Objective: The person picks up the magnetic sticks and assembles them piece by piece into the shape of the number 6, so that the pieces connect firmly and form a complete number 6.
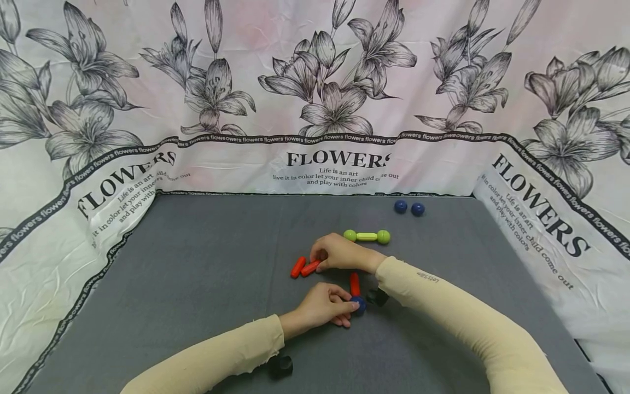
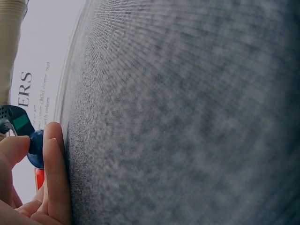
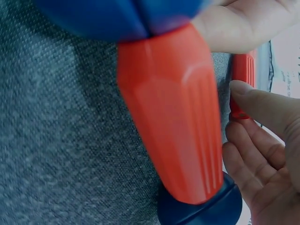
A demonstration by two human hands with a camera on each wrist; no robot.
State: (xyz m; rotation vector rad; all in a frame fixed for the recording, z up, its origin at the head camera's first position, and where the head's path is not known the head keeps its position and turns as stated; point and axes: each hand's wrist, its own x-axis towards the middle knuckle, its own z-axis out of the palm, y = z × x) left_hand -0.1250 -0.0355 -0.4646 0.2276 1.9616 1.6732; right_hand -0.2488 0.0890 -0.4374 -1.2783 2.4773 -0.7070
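Observation:
My left hand pinches a dark blue ball between thumb and fingers. A red ribbed stick is attached to this ball. The right wrist view shows a second blue ball on the stick's other end, which my right forearm hides in the head view. Farther forward, my right hand pinches one end of another red stick with thumb and fingertips. A third red stick lies on the table close to its left end.
Beyond my right hand lies a light green stick with a green ball at each end. Two loose blue balls sit near the back edge of the grey table. A flower-printed cloth hangs behind and along both sides.

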